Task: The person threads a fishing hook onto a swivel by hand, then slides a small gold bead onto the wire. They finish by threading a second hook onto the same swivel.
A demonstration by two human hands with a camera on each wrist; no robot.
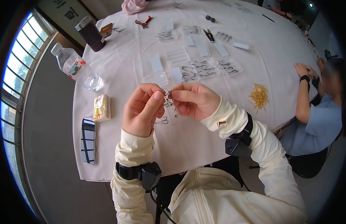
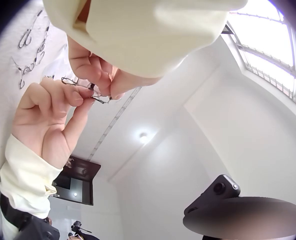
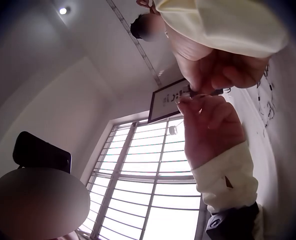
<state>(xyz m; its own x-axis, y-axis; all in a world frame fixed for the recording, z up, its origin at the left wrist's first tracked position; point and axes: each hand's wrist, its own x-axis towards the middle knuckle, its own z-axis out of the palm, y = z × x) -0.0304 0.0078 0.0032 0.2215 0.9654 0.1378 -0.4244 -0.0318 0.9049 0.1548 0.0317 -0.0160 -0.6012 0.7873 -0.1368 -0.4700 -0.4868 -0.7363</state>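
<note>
In the head view, my left hand (image 1: 144, 108) and right hand (image 1: 195, 100) meet over the near part of the table. Their thumbs and fingertips pinch a small dark fishing hook (image 1: 168, 94) between them. The left wrist view shows its thin wire (image 2: 68, 81) spanning the two sets of fingertips, which hide part of it. Loose fishing hooks (image 1: 163, 120) lie on the cloth just below my hands. Farther forward, clear plastic boxes (image 1: 178, 56) stand with lids up, several holding rows of dark hooks (image 1: 203, 69).
Left side: a water bottle (image 1: 76, 67), a dark tumbler (image 1: 91, 34), a tissue pack (image 1: 102, 108) and a phone (image 1: 88, 142). A golden heap of thin pieces (image 1: 259, 96) lies right. Red-handled pliers (image 1: 143, 22) and black pliers (image 1: 209, 35) lie farther back. Someone sits at right (image 1: 311, 123).
</note>
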